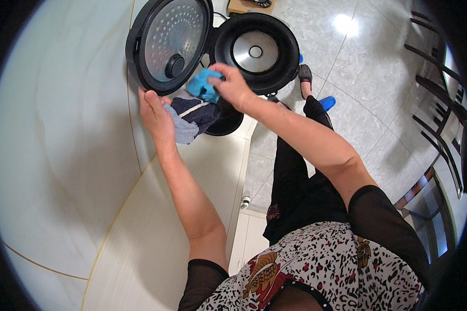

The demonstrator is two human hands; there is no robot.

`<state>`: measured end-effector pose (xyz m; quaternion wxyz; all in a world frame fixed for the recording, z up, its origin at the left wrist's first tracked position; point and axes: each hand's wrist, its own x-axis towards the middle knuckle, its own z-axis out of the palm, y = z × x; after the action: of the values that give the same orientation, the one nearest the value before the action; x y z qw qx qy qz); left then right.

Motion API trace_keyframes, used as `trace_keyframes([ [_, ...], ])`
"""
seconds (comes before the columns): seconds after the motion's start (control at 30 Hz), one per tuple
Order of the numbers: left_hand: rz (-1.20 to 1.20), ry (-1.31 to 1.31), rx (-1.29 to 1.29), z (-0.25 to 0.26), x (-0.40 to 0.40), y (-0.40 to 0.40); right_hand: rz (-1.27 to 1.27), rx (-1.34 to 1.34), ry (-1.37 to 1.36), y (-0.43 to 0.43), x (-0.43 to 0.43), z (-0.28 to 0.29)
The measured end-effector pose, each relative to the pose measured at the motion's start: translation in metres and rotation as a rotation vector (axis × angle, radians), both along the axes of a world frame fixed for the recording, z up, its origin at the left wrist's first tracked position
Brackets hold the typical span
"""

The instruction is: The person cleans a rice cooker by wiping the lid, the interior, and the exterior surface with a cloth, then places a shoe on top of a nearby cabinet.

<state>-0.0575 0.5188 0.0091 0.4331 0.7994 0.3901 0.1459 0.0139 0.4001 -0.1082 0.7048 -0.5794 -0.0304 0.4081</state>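
Observation:
The rice cooker body (255, 51) stands with its inner pot out, the metal heating plate bare at its bottom. Its hinged lid (173, 42) is raised on the left. My left hand (157, 118) is at the lower edge of the lid, with a grey and dark blue cloth (194, 114) hanging beside the palm; how it is held is partly hidden. Bunched in my right hand (233, 87) is a bright blue cloth (205, 83), just above the dark one. A round black pot or bowl (227, 120) lies partly hidden behind the cloths.
A pale countertop (171, 210) runs along a marble-look wall (62, 116). At the top, a wooden board or box (237, 6) sits behind the cooker. Dark racks or chairs (436, 85) are at the right. A blue slipper (327, 103) is on the tiled floor.

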Motion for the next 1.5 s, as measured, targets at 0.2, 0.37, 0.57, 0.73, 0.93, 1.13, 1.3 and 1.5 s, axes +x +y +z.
trace_keyframes([
  [0.2, -0.025, 0.001, 0.001, 0.000, -0.003, 0.005, -0.318, -0.133, -0.179, 0.035, 0.073, 0.019],
  [0.37, -0.037, 0.026, -0.013, -0.001, 0.006, 0.004, -0.297, -0.383, -0.603, 0.057, 0.064, 0.001],
  [0.57, -0.016, 0.116, -0.022, -0.009, -0.001, 0.009, -0.019, -0.280, -0.507, 0.036, 0.005, 0.007],
  [0.73, -0.145, 0.209, 0.066, -0.005, -0.007, 0.013, 0.404, -0.204, -0.231, -0.027, 0.002, 0.013],
  [0.93, -0.166, -0.058, -0.132, -0.010, -0.007, -0.008, 0.038, -0.065, 0.276, -0.111, 0.053, 0.017],
  [1.13, -0.212, -0.059, 0.328, -0.003, -0.003, -0.030, -0.118, -0.161, 0.202, -0.142, 0.122, 0.027],
  [1.3, -0.010, 0.054, 0.157, 0.004, 0.001, -0.017, 0.035, -0.255, 0.227, -0.144, 0.128, 0.027],
  [1.5, 0.024, -0.117, -0.072, -0.013, -0.012, 0.000, 0.404, -0.214, 0.324, -0.148, 0.071, 0.032],
])
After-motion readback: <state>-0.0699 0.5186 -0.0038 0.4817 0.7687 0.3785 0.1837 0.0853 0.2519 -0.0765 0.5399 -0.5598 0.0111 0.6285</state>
